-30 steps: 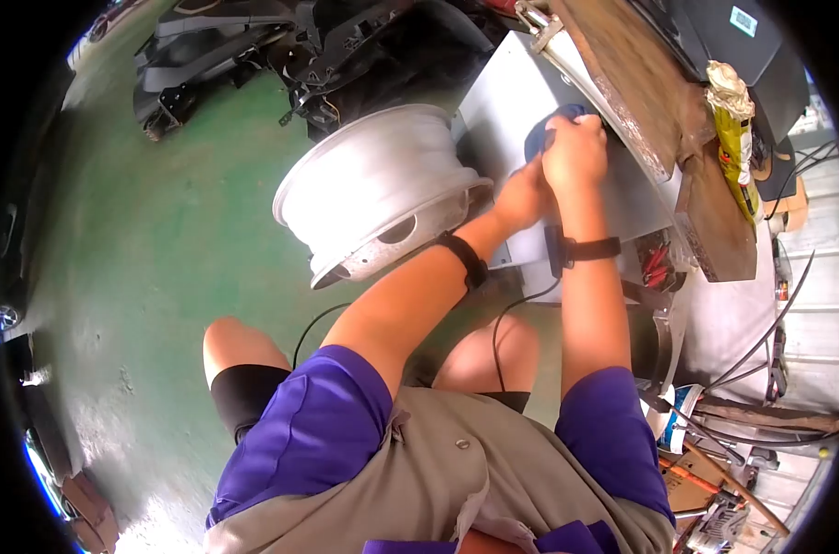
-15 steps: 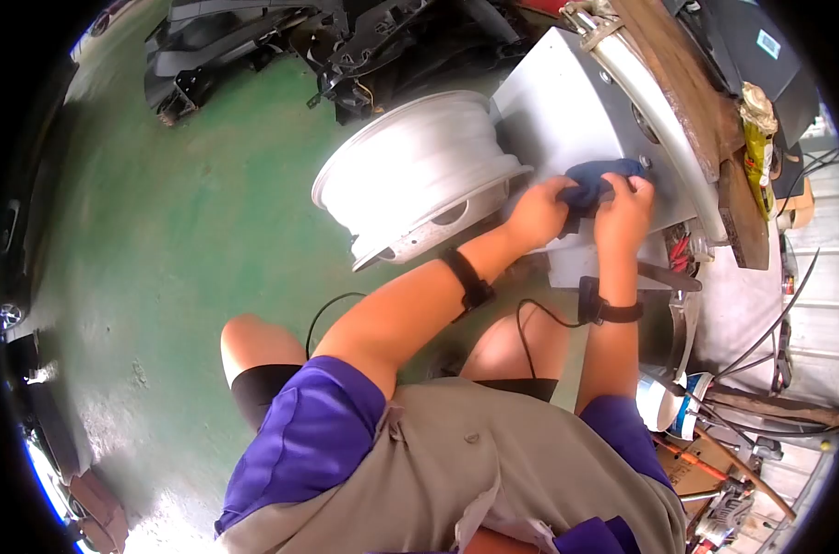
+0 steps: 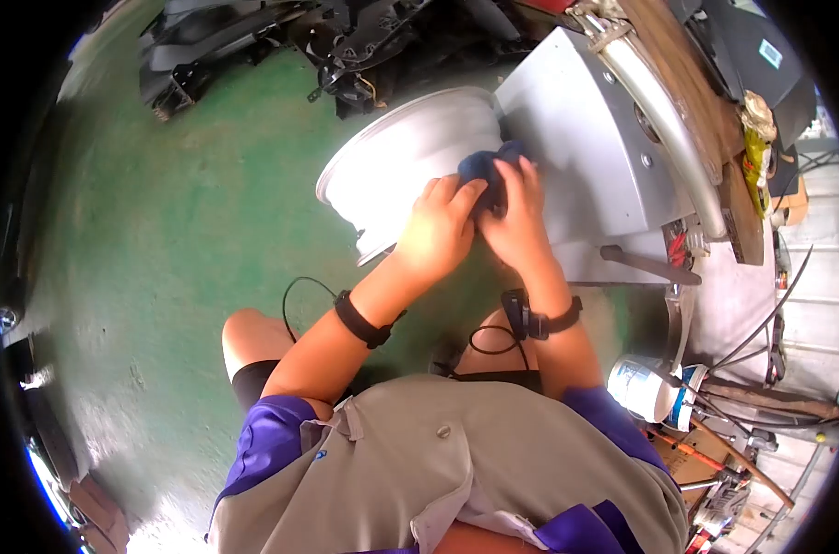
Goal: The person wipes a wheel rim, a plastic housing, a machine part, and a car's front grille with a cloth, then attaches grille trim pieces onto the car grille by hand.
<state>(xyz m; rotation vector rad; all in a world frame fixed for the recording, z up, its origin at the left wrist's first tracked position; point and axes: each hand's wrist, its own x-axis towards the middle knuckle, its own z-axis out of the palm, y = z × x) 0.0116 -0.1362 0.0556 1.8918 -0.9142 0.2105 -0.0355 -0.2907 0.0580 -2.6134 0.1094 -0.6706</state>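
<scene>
Fingers curled, my left grip (image 3: 435, 231) and right grip (image 3: 519, 226) pinch the dark blue cloth (image 3: 479, 170), hiding part of the white wheel (image 3: 396, 157)! Grey box (image 3: 572, 138) just beside, black parts (image 3: 364, 46) beyond

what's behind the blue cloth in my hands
Past the blue cloth, the white wheel rim and grey box partly show; what lies directly behind it is covered.

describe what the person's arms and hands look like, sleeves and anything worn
Both the left hand and right hand are ungloved. The short sleeves are purple, leaving the forearms uncovered. Each wrist wears a black strap; the right one carries a dark, boxy module. Thin black cables loop near both wrists.
</scene>
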